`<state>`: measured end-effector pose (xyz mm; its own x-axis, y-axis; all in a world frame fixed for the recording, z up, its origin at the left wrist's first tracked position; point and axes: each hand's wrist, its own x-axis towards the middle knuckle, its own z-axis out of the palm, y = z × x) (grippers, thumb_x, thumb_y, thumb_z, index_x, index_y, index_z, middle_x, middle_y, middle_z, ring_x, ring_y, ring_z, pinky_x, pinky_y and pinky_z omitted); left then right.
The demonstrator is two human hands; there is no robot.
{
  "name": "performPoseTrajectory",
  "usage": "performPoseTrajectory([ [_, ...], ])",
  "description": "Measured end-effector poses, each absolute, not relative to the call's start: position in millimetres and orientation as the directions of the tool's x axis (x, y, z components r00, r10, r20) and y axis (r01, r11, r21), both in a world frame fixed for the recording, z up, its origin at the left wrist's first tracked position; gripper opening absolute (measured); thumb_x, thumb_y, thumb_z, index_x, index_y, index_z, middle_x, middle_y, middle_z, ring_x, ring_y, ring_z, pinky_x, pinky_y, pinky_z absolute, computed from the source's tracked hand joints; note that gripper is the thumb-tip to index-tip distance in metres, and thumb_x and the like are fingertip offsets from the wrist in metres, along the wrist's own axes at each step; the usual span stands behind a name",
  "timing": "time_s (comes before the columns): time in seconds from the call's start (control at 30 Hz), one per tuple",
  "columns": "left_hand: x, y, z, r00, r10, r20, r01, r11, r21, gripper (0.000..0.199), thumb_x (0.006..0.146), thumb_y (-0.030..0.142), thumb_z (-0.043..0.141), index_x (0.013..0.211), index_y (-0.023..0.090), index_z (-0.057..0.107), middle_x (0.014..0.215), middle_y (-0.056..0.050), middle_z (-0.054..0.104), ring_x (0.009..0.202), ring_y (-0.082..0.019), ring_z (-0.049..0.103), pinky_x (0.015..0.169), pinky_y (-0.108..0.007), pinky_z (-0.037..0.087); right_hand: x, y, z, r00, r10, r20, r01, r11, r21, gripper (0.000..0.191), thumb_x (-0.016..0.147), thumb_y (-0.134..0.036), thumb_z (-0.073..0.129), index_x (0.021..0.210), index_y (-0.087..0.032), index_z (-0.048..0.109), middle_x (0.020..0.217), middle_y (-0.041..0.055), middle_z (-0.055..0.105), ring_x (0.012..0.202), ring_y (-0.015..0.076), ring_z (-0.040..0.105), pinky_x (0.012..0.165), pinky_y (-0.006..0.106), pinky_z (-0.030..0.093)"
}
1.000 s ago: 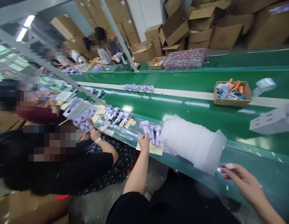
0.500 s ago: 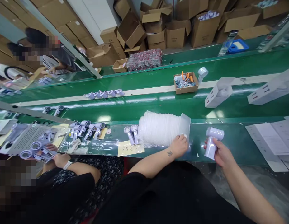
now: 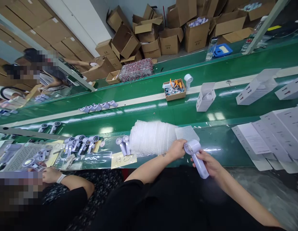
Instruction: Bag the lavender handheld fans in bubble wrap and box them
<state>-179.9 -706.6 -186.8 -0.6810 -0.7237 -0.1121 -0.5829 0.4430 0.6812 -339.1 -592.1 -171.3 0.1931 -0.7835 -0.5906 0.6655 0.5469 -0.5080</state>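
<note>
A lilac handheld fan [image 3: 199,166] is in my right hand [image 3: 208,162], whose fingers wrap around its handle. The round head tilts up and to the left, close to my left hand [image 3: 178,149]. My left fingers are pinched at the near edge of a clear bubble-wrap bag [image 3: 188,132], which lies partly off the row's right end. That row of bubble-wrap bags [image 3: 151,138] leans on the bench to the left of my left hand. Two more handheld fans [image 3: 123,147] rest against its left end, above a yellow note [image 3: 122,160] with handwriting.
White boxes [image 3: 276,134] lie flat at the right; one open white box [image 3: 206,98] stands on the green belt. A carton [image 3: 175,93] of parts sits farther back. At my left, a co-worker's hand [image 3: 51,175] is near several partly assembled fans [image 3: 81,144].
My right hand has brought the fan leftward, turning its head toward my left hand. The end bag now slants away from the row at my left fingers. The view has shifted right.
</note>
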Motion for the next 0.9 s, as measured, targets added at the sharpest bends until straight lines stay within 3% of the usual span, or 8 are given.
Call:
performPoseTrajectory([
  [0.1,-189,-703,-185,-0.412,-0.889,-0.199,-0.542,0.064,0.838,0.015,0.081,0.021,0.048,0.085,0.015,0.061,0.074,-0.001,0.062,0.07,-0.013,0.056,0.065,-0.025,0.045,-346,-605,-169,0.179,-0.787,-0.59,0.598,0.564,-0.57,0.037,0.07,-0.027,0.071,0.103,-0.024,0.056,0.083,0.0012,0.063,0.072,0.017,0.064,0.055,0.027,0.055],
  [0.17,-192,-701,-184,-0.321,-0.928,-0.187,-0.473,-0.014,0.881,0.017,0.082,0.027,0.048,0.084,0.015,0.06,0.072,-0.001,0.061,0.067,-0.013,0.055,0.064,-0.025,0.045,-352,-606,-171,0.176,-0.766,-0.619,0.557,0.596,-0.579,0.035,0.07,-0.027,0.071,0.102,-0.023,0.056,0.082,0.0019,0.063,0.071,0.0173,0.063,0.053,0.027,0.055],
  [0.3,-192,-698,-177,-0.468,-0.88,0.084,-0.403,0.297,0.866,0.016,0.082,0.027,0.049,0.079,0.016,0.06,0.076,-0.003,0.06,0.074,-0.014,0.054,0.072,-0.029,0.045,-359,-602,-175,0.173,-0.761,-0.625,0.561,0.598,-0.573,0.035,0.071,-0.027,0.07,0.102,-0.024,0.054,0.082,0.0007,0.061,0.07,0.0171,0.062,0.051,0.028,0.054],
  [0.47,-208,-696,-169,-0.579,-0.791,0.195,-0.395,0.482,0.782,0.018,0.086,0.024,0.042,0.079,0.016,0.057,0.074,-0.005,0.058,0.075,-0.015,0.054,0.072,-0.029,0.045,-354,-606,-170,0.094,-0.773,-0.628,0.504,0.581,-0.639,0.05,0.068,-0.025,0.072,0.111,-0.03,0.049,0.092,-0.0015,0.062,0.065,0.0144,0.06,0.048,0.027,0.054],
  [0.6,-219,-693,-166,-0.793,-0.549,0.264,-0.312,0.739,0.597,0.02,0.087,0.022,0.038,0.083,0.016,0.057,0.077,-0.007,0.058,0.078,-0.017,0.052,0.072,-0.03,0.044,-351,-608,-168,0.049,-0.753,-0.656,0.468,0.597,-0.651,0.041,0.063,-0.02,0.073,0.099,-0.024,0.056,0.078,-0.0027,0.062,0.055,0.0109,0.056,0.045,0.023,0.051],
  [0.8,-182,-707,-173,-0.885,-0.39,0.255,-0.329,0.91,0.251,0.026,0.09,0.019,0.033,0.088,0.015,0.058,0.074,-0.006,0.054,0.073,-0.018,0.049,0.068,-0.032,0.042,-363,-593,-170,0.086,-0.792,-0.605,0.562,0.54,-0.627,0.035,0.07,-0.028,0.071,0.101,-0.023,0.055,0.082,0.0007,0.062,0.067,0.0158,0.061,0.049,0.028,0.055],
  [0.9,-170,-709,-177,-0.894,-0.354,0.276,-0.321,0.934,0.158,0.027,0.09,0.017,0.031,0.088,0.013,0.058,0.069,-0.006,0.051,0.069,-0.018,0.049,0.065,-0.032,0.041,-361,-589,-168,0.046,-0.79,-0.612,0.566,0.525,-0.635,0.035,0.069,-0.028,0.073,0.099,-0.022,0.054,0.082,0.0014,0.061,0.069,0.0166,0.061,0.05,0.029,0.056],
])
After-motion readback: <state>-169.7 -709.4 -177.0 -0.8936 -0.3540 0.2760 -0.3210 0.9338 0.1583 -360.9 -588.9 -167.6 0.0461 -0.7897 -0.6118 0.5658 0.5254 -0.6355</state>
